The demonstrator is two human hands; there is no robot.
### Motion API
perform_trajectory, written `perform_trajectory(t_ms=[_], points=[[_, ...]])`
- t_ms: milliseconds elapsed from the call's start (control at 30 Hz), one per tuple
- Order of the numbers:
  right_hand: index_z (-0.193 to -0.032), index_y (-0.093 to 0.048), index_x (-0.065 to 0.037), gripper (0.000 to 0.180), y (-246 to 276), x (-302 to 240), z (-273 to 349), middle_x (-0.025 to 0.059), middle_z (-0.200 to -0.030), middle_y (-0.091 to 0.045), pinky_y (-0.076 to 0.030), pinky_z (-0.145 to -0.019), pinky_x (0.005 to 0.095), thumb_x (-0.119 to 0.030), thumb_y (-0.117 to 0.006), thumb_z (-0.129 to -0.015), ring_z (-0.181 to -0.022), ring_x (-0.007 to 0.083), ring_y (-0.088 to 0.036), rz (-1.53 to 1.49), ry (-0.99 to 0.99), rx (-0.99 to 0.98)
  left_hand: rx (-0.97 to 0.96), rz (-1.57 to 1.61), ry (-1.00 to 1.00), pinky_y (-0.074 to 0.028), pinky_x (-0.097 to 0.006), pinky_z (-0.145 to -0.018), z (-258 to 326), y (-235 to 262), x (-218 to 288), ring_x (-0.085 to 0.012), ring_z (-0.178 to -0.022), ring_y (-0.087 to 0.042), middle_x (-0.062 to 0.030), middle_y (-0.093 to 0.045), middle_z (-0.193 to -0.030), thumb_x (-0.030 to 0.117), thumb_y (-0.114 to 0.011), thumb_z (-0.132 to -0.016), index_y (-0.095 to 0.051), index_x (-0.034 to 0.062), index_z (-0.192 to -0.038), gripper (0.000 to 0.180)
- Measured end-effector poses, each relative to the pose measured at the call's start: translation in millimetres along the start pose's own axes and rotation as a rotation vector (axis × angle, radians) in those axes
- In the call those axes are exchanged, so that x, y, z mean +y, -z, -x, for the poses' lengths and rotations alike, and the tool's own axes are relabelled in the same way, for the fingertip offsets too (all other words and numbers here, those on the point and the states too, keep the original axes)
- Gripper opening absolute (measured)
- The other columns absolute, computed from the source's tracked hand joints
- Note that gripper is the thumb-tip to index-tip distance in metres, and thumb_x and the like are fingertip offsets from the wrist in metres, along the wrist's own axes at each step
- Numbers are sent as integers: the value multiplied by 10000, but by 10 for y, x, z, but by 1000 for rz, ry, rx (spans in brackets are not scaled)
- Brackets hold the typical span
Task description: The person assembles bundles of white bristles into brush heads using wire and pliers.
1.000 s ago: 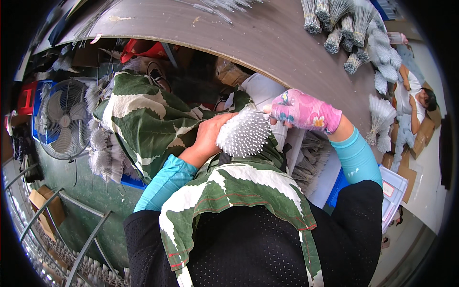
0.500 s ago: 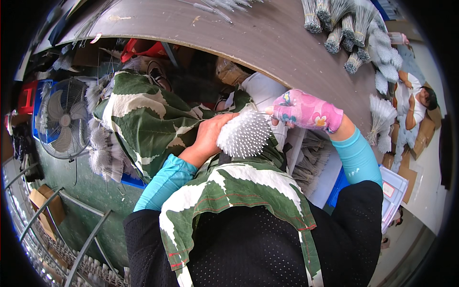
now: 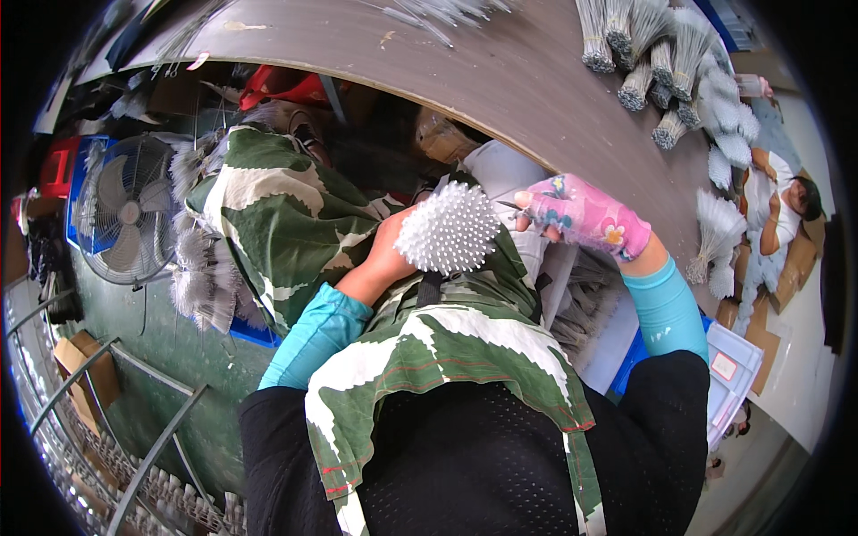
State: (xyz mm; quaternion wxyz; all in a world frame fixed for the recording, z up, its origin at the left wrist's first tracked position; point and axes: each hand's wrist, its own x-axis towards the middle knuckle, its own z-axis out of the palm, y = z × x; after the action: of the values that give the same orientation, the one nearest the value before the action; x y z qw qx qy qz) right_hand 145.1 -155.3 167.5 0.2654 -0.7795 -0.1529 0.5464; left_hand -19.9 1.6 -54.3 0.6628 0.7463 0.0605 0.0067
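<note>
A bundle of thin brushes with white bristles and pale round tips [image 3: 450, 229] is in my left hand [image 3: 386, 255], its tips facing up over my lap. The fingers of that hand wrap round the bundle's left side, partly hidden by it. Just right of the bundle is my right hand [image 3: 585, 216], in a pink floral glove with bare fingertips. Its thumb and fingers pinch a thin dark piece [image 3: 509, 205] that points toward the bundle; whether it is a tool or a wire end, I cannot make out. A small gap parts the right fingertips from the bristles.
The brown table [image 3: 500, 98] curves ahead, with tied brush bundles [image 3: 635, 87] at its right and loose brushes [image 3: 438, 13] at the far edge. A standing fan [image 3: 128, 214] is left, above a metal rack [image 3: 156, 447]. A white bin [image 3: 733, 371] stands right; another person [image 3: 782, 201] sits beyond.
My right hand has drawn slightly away from the bundle, and the thin dark piece in its fingers now shows. The bundle has turned so its tips face more upward. The whole view has shifted a little.
</note>
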Motion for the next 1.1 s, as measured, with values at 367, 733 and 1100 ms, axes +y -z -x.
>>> perform_trajectory(t_ms=[367,733,1100], points=[[-860,-681,-26,408,-83,75,21,-40,-621,-504,-352,-524,200,-400,-534,-930,-556,41,-435,-98,41,14,-43,-271,-249,-428,-345,-964,-124,60,-141,-257,-1111,-570,-119,-607,-1204,167,-620,-852,-576,50,-1213,382],[-911,-673,-29,429,-142,49,-24,-51,-639,-481,-318,-507,181,-439,-548,-912,-571,35,-411,-90,102,-56,-124,-429,-235,-206,-412,-1128,-118,264,206,-306,-1341,-326,-107,-427,-1411,165,-567,-892,-482,120,-1342,460],[-943,-680,-58,432,-203,-58,-99,-46,-668,-509,-340,-527,183,-450,-500,-931,-603,36,-443,-109,133,-27,8,-468,-388,-304,-409,-1075,-151,196,294,-313,-1266,-425,-123,-505,-1335,191,-593,-867,-552,122,-1268,409]])
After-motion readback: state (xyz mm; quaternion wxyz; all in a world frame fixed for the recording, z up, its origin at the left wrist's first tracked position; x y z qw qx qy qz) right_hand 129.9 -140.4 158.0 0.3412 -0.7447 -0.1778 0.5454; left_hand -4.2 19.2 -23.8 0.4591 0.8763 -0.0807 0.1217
